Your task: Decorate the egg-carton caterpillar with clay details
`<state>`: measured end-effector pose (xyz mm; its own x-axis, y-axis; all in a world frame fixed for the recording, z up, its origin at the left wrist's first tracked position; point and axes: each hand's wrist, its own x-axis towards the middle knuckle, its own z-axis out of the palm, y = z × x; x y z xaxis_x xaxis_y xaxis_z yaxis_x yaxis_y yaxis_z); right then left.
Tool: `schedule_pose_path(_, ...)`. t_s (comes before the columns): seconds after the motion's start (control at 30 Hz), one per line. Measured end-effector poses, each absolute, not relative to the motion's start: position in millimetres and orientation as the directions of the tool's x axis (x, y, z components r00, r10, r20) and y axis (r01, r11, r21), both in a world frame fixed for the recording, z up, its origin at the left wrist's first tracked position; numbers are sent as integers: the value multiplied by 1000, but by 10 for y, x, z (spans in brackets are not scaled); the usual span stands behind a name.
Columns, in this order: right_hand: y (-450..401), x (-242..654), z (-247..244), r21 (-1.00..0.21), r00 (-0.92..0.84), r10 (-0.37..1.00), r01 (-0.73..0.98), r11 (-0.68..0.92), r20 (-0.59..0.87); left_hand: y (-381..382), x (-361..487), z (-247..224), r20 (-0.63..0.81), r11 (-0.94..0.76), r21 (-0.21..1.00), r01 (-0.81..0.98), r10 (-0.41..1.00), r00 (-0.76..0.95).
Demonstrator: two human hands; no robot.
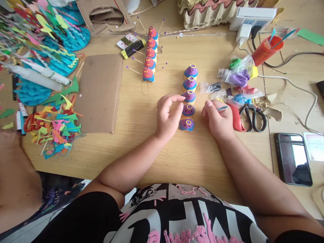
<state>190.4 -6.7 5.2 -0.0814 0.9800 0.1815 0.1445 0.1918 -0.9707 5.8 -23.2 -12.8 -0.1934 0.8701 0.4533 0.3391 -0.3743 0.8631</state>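
Head view: centre, purple-and-blue row of cups (189,98). Left of it, left hand (167,116) half-open, contact unclear; right of it, right hand (218,118) closed round blue tool (222,108). Could dent cups, if soft, through stray brush of either hand. Farther, leftward, red row (150,54).

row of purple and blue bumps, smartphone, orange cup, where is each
Row of purple and blue bumps (189,98): head view, middle bump.
Smartphone (293,159): head view, screen.
Orange cup (264,52): head view, side wall.
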Motion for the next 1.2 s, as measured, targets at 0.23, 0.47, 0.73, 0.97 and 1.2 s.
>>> schedule_pose_path(0.23,-63,1863,54,-986,-141,976,-15,165,166,-233,61,-134,443,-368,873,321,873,-202)
schedule_pose_path(0.47,-74,1853,88,-989,-152,978,23,147,142,-233,64,-151,436,-365,879,307,876,-207)
schedule_pose_path(0.73,-77,1887,90,-968,-103,976,147,205,191,-236,56,-140,457,-375,856,357,871,-182)
schedule_pose_path(0.97,-54,1854,69,-989,-175,974,-16,144,145,-235,54,-135,448,-368,863,347,875,-186)
schedule_pose_path(1.2,-71,1868,104,-979,-148,972,66,193,182,-240,57,-138,450,-368,860,352,874,-185)
